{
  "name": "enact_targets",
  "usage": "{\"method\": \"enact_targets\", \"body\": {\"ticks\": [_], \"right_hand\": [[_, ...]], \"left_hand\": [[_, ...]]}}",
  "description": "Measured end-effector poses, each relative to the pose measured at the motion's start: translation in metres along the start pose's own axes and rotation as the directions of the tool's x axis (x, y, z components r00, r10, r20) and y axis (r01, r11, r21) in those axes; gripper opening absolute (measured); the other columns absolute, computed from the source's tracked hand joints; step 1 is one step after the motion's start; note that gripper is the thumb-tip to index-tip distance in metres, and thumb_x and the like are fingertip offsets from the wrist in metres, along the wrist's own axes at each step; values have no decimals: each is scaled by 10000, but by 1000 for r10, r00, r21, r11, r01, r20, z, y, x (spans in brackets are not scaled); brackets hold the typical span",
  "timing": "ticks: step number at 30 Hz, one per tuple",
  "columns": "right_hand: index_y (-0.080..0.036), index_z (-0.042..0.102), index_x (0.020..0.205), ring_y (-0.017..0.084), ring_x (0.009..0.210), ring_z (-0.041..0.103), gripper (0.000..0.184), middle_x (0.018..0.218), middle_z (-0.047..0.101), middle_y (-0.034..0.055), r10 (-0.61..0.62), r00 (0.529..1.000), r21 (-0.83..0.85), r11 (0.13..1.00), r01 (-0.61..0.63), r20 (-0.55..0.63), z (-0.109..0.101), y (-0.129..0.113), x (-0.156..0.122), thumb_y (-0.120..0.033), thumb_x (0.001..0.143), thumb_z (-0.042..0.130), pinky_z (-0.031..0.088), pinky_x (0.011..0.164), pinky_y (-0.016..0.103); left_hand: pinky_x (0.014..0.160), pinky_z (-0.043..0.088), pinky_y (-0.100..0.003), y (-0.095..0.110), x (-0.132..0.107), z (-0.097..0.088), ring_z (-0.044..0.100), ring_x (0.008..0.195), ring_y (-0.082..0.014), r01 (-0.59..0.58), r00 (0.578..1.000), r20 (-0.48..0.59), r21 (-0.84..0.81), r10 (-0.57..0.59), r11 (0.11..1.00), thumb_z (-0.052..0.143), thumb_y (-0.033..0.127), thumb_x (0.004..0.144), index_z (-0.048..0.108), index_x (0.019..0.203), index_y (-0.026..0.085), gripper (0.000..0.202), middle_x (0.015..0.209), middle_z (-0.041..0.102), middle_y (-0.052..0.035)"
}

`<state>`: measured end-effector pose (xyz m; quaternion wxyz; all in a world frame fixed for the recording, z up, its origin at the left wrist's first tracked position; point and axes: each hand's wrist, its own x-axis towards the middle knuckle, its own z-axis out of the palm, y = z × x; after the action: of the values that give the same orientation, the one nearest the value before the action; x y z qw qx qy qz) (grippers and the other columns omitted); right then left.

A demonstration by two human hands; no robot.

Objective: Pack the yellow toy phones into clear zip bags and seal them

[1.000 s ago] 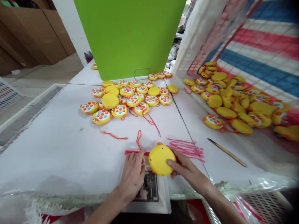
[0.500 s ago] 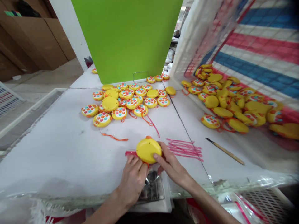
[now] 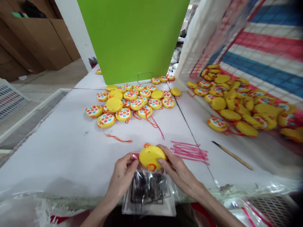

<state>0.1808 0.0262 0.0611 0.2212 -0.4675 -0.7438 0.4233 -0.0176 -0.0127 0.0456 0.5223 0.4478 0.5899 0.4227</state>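
My right hand [image 3: 176, 168] grips a round yellow toy [image 3: 151, 156], back side up, with an orange loop at its lower edge. It sits at the mouth of a clear plastic bag [image 3: 149, 192] with a dark printed card inside. My left hand [image 3: 123, 176] pinches the bag's top edge just left of the toy. A pink strip lies under the toy, mostly hidden. Both hands are near the front edge of the white table [image 3: 59, 151].
A pile of yellow toys with coloured buttons [image 3: 132, 102] lies mid-table, before a green board [image 3: 132, 37]. More toys [image 3: 239, 104] fill a clear sack at the right. Pink ties [image 3: 189, 151] and a wooden stick [image 3: 232, 155] lie right of my hands. An orange cord [image 3: 117, 137] lies loose.
The toy has moved left and toward me, now at the bag's mouth. My left hand went from lying flat on the bag to pinching its edge; the bag has lifted open.
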Motion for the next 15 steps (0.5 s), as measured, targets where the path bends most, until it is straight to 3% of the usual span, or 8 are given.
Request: {"method": "enact_targets", "body": {"ticks": [4,6,8,11,15], "right_hand": [[-222,482,1244,170,719,612,362,896,669,45,-49,996,-172,983,62,76,-9,-4,3,-332,953,296,451,671,281],[-212,624,1023,160,647,603,339,759,668,29,-74,975,-307,942,138,211,-10,-7,5,-295,953,303,426,613,258],[-193,657,752,159,603,588,334,650,642,24,-90,951,-461,859,225,297,-7,-8,6,-279,926,385,393,573,248],[-185,645,682,152,610,584,266,663,630,29,-128,971,-604,764,227,204,5,-10,9,-260,883,487,363,552,240],[-209,659,820,141,694,600,166,741,639,18,-227,972,-558,800,223,64,23,-15,15,-214,879,504,384,592,224]], "left_hand": [[619,470,-230,-3,6,7,609,671,-155,-19,999,-38,-17,18,1000,517,330,799,591,744,172,183,699,658,-3],[615,480,-241,-3,7,9,608,652,-155,6,1000,-18,-45,-7,999,513,339,804,565,723,170,194,670,643,0],[639,496,-267,-3,7,10,616,653,-161,40,999,6,-89,-39,995,511,343,808,557,744,168,193,681,644,-8],[688,503,-299,-6,6,11,627,695,-176,69,997,42,-137,-64,988,513,340,810,582,812,158,195,746,663,-31],[741,474,-292,-11,3,9,621,782,-193,56,995,91,-86,-48,995,504,289,807,641,888,133,222,818,682,-59]]}}
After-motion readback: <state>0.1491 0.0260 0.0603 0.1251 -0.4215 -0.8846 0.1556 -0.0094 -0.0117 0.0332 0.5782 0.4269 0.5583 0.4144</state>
